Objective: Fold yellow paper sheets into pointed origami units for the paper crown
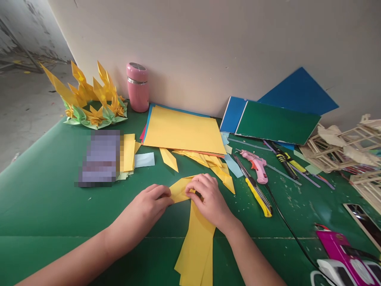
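A strip of yellow paper (pixel 178 191), partly folded, is held just above the green table between my two hands. My left hand (pixel 154 201) pinches its left end between thumb and fingers. On the right part, my right hand (pixel 205 196) has its fingers curled and pressed onto the paper; they hide some of it. Several flat yellow paper strips (pixel 195 250) lie fanned out below my right hand. Just beyond my hands are folded yellow paper pieces (pixel 218 169), and one pointed folded piece (pixel 169 159) lies apart from them.
Yellow sheets (pixel 184 129) lie stacked at the back. Left stand a folded-paper crown (pixel 95 99) and a pink flask (pixel 138 89). To the right are a yellow utility knife (pixel 257 194), a pink glue gun (pixel 257 165) with its cord, green board (pixel 276 123), a wooden stick model (pixel 342 147) and a phone (pixel 364 222).
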Tool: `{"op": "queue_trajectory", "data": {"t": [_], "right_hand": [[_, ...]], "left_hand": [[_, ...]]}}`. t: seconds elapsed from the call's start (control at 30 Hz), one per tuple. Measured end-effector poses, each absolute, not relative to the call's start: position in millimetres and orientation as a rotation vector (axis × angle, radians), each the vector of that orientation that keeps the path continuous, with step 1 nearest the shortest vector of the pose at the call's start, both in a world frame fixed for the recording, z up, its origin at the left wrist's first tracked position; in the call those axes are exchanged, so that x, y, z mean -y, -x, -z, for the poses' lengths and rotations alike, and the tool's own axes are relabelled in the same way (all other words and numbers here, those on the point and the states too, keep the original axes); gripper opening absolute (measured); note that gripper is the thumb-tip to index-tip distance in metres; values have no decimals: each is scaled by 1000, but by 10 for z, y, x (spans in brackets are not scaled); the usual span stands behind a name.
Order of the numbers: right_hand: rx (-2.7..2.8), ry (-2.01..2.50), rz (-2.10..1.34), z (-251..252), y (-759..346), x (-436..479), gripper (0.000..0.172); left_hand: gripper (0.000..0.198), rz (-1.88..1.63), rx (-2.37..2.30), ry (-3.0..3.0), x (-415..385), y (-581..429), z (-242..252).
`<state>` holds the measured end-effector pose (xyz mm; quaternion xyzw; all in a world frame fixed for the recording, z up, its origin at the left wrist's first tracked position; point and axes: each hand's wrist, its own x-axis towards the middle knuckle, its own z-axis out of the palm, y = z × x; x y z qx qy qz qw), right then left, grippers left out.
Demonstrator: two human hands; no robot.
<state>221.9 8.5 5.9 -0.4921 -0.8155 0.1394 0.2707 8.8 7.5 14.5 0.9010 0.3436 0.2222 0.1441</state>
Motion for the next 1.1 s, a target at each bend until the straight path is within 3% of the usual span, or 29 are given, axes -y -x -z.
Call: {"op": "queue_trajectory", "data": {"t": [0.3,0.73,1.1], "right_hand": [[2199,1320,-346,-42,-2162,-87,34],[2077,1437,-548,-137,-2137,-35,15],[2033,1470,-707,-158,-2175,-52,10]], "left_hand": [[24,-568,-946,-2719,-77,-89,-135],[24,-403,-981,-2869,-15,-89,-107],[28,-483,-963,-2884,-59,-80,-189]]}}
